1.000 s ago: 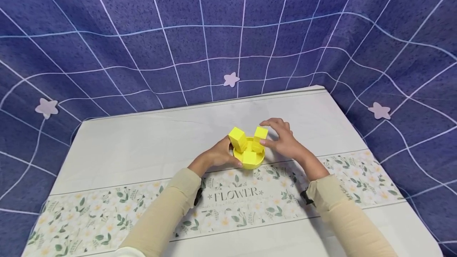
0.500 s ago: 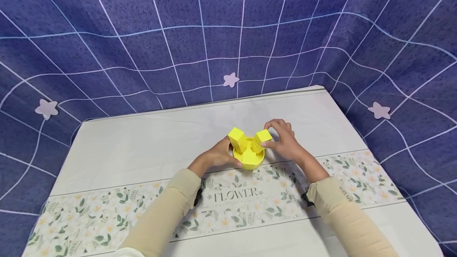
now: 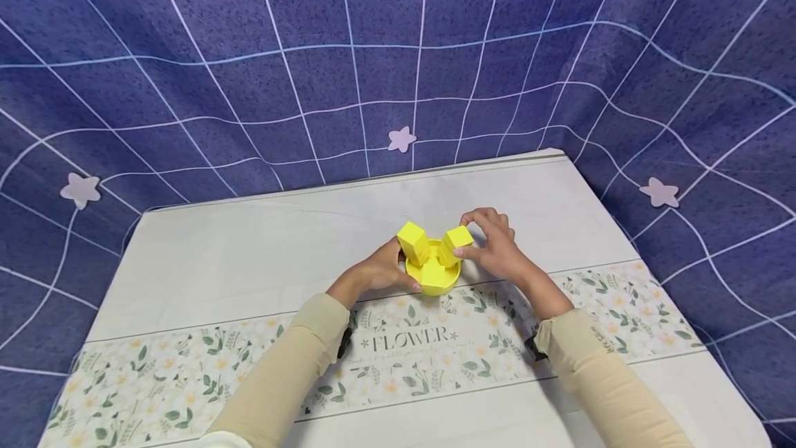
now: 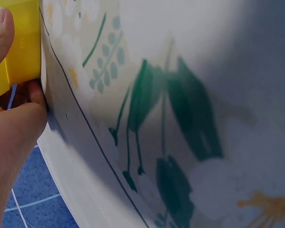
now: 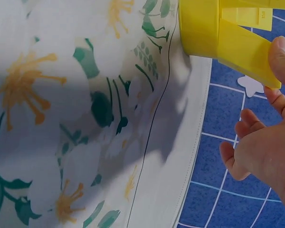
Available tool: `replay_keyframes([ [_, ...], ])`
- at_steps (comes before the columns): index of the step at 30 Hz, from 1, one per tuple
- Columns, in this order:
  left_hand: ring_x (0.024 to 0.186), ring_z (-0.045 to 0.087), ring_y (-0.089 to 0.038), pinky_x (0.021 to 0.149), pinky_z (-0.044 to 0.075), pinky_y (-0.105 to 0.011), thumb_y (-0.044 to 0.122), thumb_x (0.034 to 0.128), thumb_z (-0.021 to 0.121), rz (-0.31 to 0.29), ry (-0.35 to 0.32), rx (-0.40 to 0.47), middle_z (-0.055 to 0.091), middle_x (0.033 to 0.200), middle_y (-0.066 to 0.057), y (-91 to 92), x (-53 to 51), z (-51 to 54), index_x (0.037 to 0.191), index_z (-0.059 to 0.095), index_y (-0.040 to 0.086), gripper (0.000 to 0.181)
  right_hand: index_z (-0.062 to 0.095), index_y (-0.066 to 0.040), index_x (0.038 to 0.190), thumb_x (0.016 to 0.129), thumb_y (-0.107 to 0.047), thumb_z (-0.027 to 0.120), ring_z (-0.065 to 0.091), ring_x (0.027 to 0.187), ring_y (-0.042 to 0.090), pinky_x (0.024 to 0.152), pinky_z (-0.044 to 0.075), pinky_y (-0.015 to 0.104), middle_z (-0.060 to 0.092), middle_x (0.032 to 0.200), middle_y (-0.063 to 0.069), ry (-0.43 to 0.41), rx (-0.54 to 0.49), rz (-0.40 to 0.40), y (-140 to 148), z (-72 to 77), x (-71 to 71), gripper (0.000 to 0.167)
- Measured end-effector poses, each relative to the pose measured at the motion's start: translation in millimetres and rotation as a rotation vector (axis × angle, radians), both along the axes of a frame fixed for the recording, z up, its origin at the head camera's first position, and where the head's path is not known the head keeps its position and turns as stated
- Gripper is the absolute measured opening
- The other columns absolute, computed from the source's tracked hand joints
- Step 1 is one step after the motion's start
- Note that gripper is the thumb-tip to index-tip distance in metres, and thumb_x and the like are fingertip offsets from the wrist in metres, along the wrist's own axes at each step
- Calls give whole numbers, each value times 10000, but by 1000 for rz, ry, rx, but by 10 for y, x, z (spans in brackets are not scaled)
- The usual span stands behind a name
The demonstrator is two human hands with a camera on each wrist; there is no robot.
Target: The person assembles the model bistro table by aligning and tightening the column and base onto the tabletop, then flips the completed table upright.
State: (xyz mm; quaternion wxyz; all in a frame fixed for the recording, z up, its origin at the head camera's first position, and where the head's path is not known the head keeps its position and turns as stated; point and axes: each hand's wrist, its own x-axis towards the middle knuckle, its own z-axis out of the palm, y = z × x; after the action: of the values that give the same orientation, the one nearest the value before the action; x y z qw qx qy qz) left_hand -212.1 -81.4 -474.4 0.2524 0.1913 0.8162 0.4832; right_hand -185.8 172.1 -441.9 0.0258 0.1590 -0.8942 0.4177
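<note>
A round yellow bowl (image 3: pixel 437 286) stands on the table, with three yellow blocks rising from it. My left hand (image 3: pixel 378 269) grips its left side, thumb at the front; the other fingers are mostly hidden behind. The tall left block (image 3: pixel 413 243) leans to the left above that hand. My right hand (image 3: pixel 495 246) pinches the top of the right block (image 3: pixel 457 240) between thumb and forefinger. In the right wrist view this block (image 5: pixel 249 52) tilts outward over the rim, and the remaining fingers hang loosely bent. The front block (image 3: pixel 433 275) sits lower, untouched.
A white table cover (image 3: pixel 261 247) with a printed flower band (image 3: pixel 186 379) lies under the bowl. Behind and at the sides hangs a blue gridded curtain (image 3: pixel 311 75) with pale stars. The table's back edge (image 3: pixel 354 182) runs behind the hands.
Over the first half second, the right block tipped outward to the right, and my right hand moved slightly right with it. Since then both hands have stayed nearly still.
</note>
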Motion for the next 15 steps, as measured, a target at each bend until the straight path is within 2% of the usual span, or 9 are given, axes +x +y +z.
replay_keyframes([
  [15,1177,518,-211,1041,393,-365,81,615,910,11,5,4,531,1261,-42,10,14,-11,1335,411,111,876,540,-148,1092,791,-168,797,291,1162,344,972,199,591,414,1323,137,-48,-19,-18,-2,24,12,397],
])
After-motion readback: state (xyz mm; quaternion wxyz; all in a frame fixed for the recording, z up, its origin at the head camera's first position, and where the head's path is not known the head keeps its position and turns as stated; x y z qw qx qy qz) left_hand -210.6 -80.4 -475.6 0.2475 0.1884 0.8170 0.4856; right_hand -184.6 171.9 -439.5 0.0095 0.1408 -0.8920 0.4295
